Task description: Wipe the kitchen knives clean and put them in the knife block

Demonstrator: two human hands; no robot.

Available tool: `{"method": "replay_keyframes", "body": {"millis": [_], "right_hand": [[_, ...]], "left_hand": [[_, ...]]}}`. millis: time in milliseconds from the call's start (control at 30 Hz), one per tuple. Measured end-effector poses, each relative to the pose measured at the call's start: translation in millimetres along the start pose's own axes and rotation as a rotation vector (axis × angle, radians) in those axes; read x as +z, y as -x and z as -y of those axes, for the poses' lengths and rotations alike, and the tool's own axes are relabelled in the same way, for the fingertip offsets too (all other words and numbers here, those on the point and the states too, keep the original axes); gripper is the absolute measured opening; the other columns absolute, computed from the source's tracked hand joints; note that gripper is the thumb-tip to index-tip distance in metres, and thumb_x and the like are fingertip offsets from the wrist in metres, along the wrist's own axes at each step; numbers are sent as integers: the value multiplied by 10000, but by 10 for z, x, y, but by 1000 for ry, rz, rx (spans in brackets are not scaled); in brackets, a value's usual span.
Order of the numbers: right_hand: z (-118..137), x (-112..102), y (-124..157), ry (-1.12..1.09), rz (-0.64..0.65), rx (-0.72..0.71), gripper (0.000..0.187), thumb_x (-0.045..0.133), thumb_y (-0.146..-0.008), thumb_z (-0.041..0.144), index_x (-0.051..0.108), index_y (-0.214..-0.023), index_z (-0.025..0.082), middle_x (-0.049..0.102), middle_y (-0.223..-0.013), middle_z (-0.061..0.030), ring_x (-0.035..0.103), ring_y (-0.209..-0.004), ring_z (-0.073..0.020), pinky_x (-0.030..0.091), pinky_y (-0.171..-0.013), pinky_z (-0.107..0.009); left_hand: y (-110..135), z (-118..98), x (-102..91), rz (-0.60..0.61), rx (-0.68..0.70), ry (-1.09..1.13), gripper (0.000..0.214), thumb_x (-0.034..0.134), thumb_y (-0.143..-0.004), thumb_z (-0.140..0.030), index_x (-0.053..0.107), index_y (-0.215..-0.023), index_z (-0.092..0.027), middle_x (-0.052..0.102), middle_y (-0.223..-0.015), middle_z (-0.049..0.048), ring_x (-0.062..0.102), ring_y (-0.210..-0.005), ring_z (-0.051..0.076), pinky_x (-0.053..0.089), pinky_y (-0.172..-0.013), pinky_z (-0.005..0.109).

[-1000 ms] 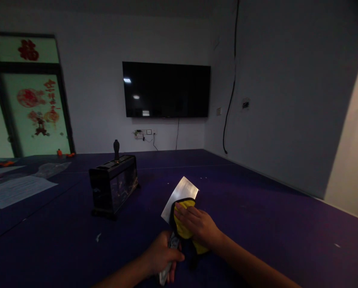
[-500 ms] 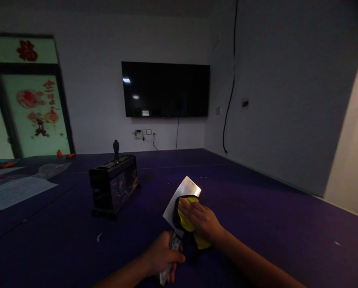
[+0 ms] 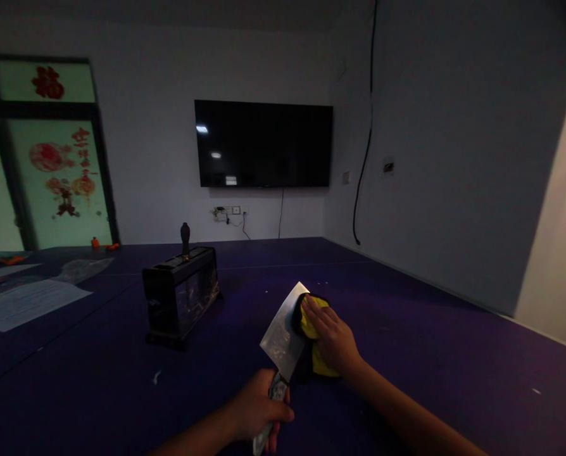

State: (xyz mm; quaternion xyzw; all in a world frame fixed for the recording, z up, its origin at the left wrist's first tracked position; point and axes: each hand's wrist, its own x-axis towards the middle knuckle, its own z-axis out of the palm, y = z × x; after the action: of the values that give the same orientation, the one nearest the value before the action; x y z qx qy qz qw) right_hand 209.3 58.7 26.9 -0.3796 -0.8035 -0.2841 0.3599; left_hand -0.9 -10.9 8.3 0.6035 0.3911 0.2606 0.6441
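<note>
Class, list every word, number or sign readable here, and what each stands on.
"福": red sign on the upper glass pane, somewhat blurred.
Red characters on the door glass below: too blurred to read.
Sheets on the table: too small.
Cleaver, held by the left hand, and cloth, under the right hand: no text shows.

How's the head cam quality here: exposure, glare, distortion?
Head view: underexposed, the purple table nearly black; the knife catches a bright sheen on its blade beside the yellow cloth; ceiling-light glare spots on the TV; the window at left is the brightest patch; the right edge looks wide-angle stretched.
</note>
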Motion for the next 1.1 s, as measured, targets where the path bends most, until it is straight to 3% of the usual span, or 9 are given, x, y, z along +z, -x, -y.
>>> {"method": "replay_keyframes", "body": {"millis": [167,300,467,633,833,967,1100], "right_hand": [[103,-24,-16,-1,9,-64,760,357,-567,-31,347,-1307,143,427,-1294,-107,526,-955,-214,486,-774,-346],[191,-50,-27,-29,10,-163,602,352,-687,2,395,-1276,120,450,-1270,-132,547,-920,-204,502,-725,-322],[271,-67,-20,-30,6,-248,482,317,-801,51,409,-1268,128,428,-1292,-115,516,-1017,-193,488,-776,-315],[228,-51,-30,-16,-10,-162,528,320,-779,44,374,-1293,150,415,-1306,-88,397,-1169,-213,435,-874,-382],[95,34,-40,-136,-46,27,780,271,-589,-62,273,-1341,145,289,-1380,-91,221,-1272,-209,318,-979,-471],[40,80,-23,-182,-64,108,855,270,-542,-67,237,-1355,195,269,-1392,-67,220,-1273,-202,347,-965,-461],[15,85,-14,-185,-73,98,846,273,-554,-68,234,-1356,201,279,-1387,-70,233,-1268,-204,348,-962,-467]], "left_hand": [[-34,16,-8,-23,-1,11,289,604,-568,-222,410,-779,-187,437,-378,-98,393,-279,73,266,-323,150],[-74,50,-19,-39,-20,22,287,571,-563,-182,401,-794,-184,449,-372,-89,410,-272,83,243,-305,135],[-93,92,-28,-19,-8,31,298,596,-570,-210,399,-792,-182,437,-364,-90,399,-270,75,246,-306,128],[-75,77,-28,8,4,3,302,604,-588,-237,399,-802,-182,437,-372,-96,389,-264,72,269,-316,144],[-31,23,-19,16,-10,-30,291,605,-588,-242,402,-787,-184,429,-380,-106,387,-260,74,273,-326,159],[-28,22,-14,15,-22,-39,286,609,-590,-239,403,-781,-185,432,-377,-103,388,-269,72,275,-331,157],[-30,27,-7,6,-18,-33,264,600,-589,-211,410,-769,-183,431,-374,-100,391,-284,65,280,-338,148]]}}
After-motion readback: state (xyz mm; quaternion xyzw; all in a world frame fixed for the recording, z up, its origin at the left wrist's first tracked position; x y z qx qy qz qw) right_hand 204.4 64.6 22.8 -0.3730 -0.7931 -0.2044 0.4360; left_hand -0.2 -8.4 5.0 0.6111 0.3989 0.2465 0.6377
